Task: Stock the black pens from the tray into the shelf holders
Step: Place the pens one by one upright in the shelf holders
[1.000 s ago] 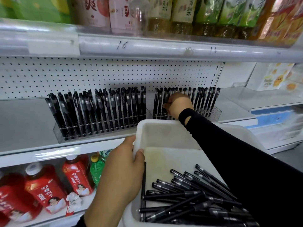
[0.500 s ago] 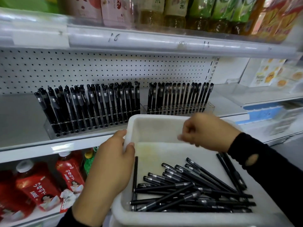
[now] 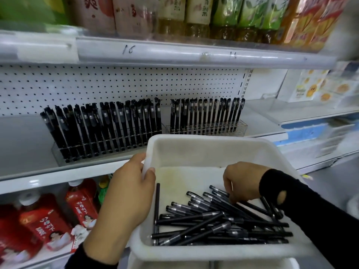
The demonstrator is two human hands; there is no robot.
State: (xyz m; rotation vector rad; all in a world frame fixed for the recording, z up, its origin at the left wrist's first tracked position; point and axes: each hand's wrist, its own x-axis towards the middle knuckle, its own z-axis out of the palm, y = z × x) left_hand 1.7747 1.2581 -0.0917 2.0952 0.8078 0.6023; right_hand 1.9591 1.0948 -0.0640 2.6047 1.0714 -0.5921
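Steadying the tray (image 3: 213, 150) before the shelf holders (image 3: 108, 150), my left grip (image 3: 134, 183) clamps its rim so the black pens (image 3: 223, 224) inside lie within reach of my right grip (image 3: 242, 181), curled among them, pinching or not I cannot tell.

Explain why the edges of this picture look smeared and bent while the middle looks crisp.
Head view: the loose black pens in the white plastic tray read sharp; the red drink bottles lower left and the blue-edged shelves far right are smeared, likely motion blur; the glossy white shelf rail bows, a wide-angle effect, and carries glare streaks.
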